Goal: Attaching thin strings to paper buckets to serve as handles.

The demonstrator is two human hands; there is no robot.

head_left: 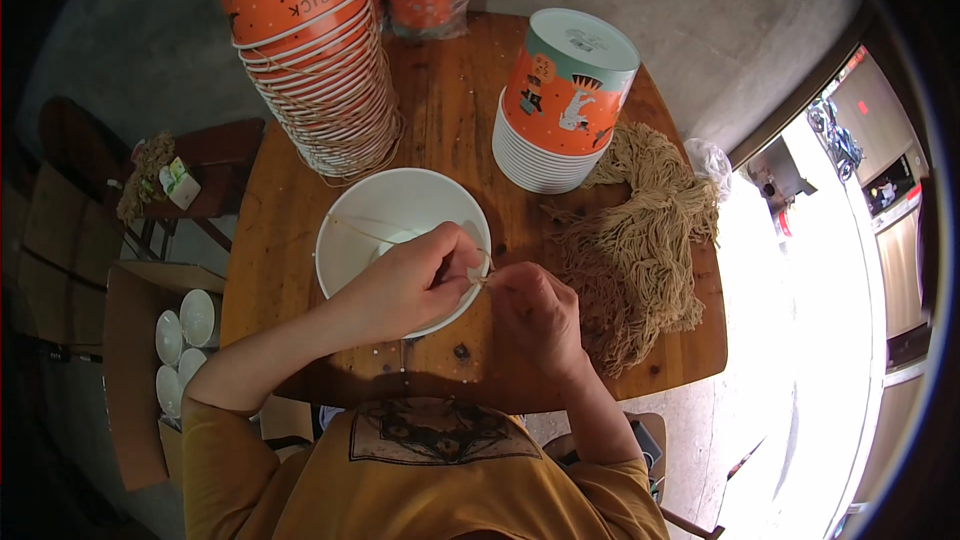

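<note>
A white paper bucket point(360, 202) stands mouth up in front of me on the wooden table. Over its near right rim, my left hand point(425, 275) and my right hand point(537, 305) meet, fingertips pinched together on a thin tan cord point(358, 232). The cord crosses the bucket's mouth from its left rim to my fingers. Whether it is knotted at the right rim I cannot tell, since my fingers cover that spot. To the right of my right hand lies a loose heap of tan cords point(655, 240).
A tall stack of nested orange buckets point(320, 100) with cords hanging on it stands at the back left. A shorter upside-down stack point(570, 90) is at the back right of the wooden table point(450, 100). An open cardboard box point(135, 370) with white buckets sits at left.
</note>
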